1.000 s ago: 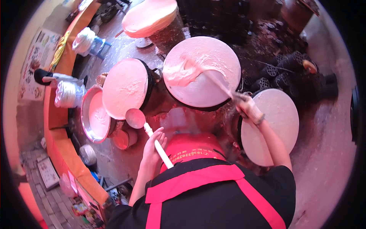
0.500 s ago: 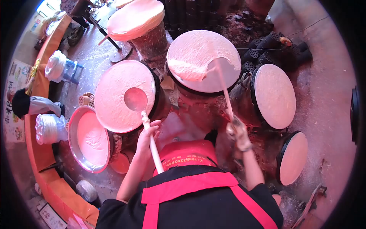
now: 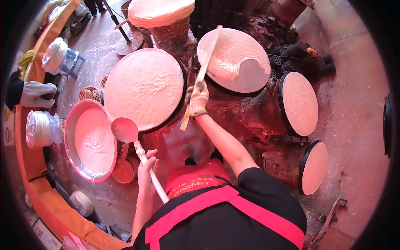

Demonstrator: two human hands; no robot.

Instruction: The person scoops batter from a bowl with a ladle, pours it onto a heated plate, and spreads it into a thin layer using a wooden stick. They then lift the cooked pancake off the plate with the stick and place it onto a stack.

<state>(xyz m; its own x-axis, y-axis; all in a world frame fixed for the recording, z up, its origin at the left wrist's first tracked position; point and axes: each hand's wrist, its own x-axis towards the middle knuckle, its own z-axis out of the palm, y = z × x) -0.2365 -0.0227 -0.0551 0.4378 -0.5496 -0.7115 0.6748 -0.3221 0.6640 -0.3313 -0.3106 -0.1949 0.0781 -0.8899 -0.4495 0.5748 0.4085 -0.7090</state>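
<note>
My left hand (image 3: 146,168) is closed round the pale handle of a ladle (image 3: 124,130), whose round bowl hangs between the basin of batter (image 3: 92,141) and the large batter-covered griddle (image 3: 143,89). On my right hand (image 3: 197,96) is a light glove, its fingers wrapped round a flat wooden stick (image 3: 209,54). The stick slants up over the left side of the upper griddle (image 3: 233,58). Batter covers most of that griddle, with a bare grey patch at its lower right.
Two more coated griddles (image 3: 299,104) (image 3: 314,168) stand at the right. A pile of flat round sheets (image 3: 161,12) rests on a drum at the top. Dark perforated cylinders (image 3: 293,52) lie at the upper right. Wrapped stacks (image 3: 38,129) line the left, where a person's lower body shows.
My right hand has moved left with the stick, away from the bare patch. My left hand has shifted left and down, bringing the ladle off the large griddle toward the basin. The view has shifted.
</note>
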